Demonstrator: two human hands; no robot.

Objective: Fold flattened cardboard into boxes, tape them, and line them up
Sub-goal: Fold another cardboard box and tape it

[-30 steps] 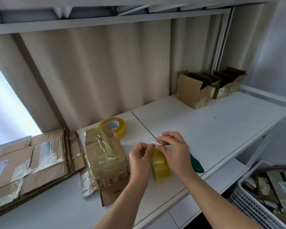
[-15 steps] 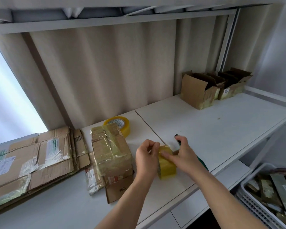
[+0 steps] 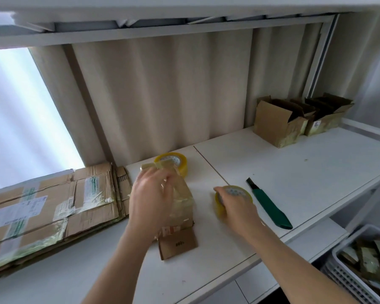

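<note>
Head view: the left hand [image 3: 150,200] lies on the small flattened cardboard stack [image 3: 176,207] mid-tabletop [image 3: 294,172], its grip blurred, so I cannot tell if it holds. The right hand [image 3: 235,207] curls around a yellow tape roll [image 3: 233,194]. Two folded boxes [image 3: 279,123] already stand far right; larger flattened cardboard [image 3: 48,207] remains unfolded.

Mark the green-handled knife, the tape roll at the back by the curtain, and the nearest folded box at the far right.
green-handled knife [image 3: 270,206], head view, on the green handle.
back tape roll [image 3: 181,164], head view, on its yellow outer band.
nearest folded box [image 3: 272,125], head view, on its front cardboard side.
</note>
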